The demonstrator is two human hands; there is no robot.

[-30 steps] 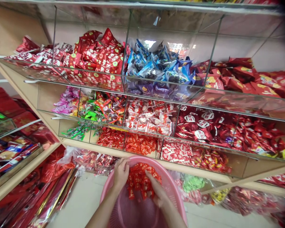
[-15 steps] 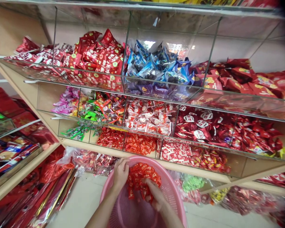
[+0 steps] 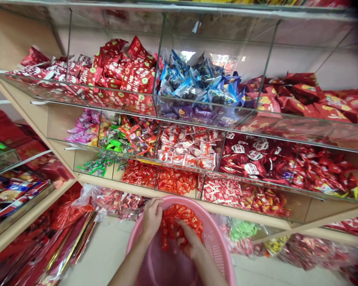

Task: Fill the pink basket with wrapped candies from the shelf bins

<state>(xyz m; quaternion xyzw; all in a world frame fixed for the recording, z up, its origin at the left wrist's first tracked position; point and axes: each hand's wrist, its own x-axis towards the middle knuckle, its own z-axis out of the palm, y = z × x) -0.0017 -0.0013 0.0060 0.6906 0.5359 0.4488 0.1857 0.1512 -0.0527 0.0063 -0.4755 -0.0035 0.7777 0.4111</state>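
A pink plastic basket [image 3: 223,234] with mesh sides stands below the shelves. Its far part holds a heap of small red-wrapped candies [image 3: 186,214] with gold print. My left hand [image 3: 152,216] is closed over the basket's far left rim, its fingertips partly hidden. Inside the basket, my right hand [image 3: 189,240] has its fingers curled round some of the red candies, at the near side of the heap. The basket's near floor shows bare pink mesh.
Glass-fronted shelf compartments hold red candies [image 3: 176,180], blue packets [image 3: 193,81] and other wrapped sweets. Clear bags of sweets [image 3: 313,250] lie on the floor at right. Long red and gold wrapped items [image 3: 68,250] lie at left, near the wooden shelf edge [image 3: 32,214].
My right hand has shifted slightly up and left among the red candies, and a few candies have moved. My left hand stays at the basket rim.
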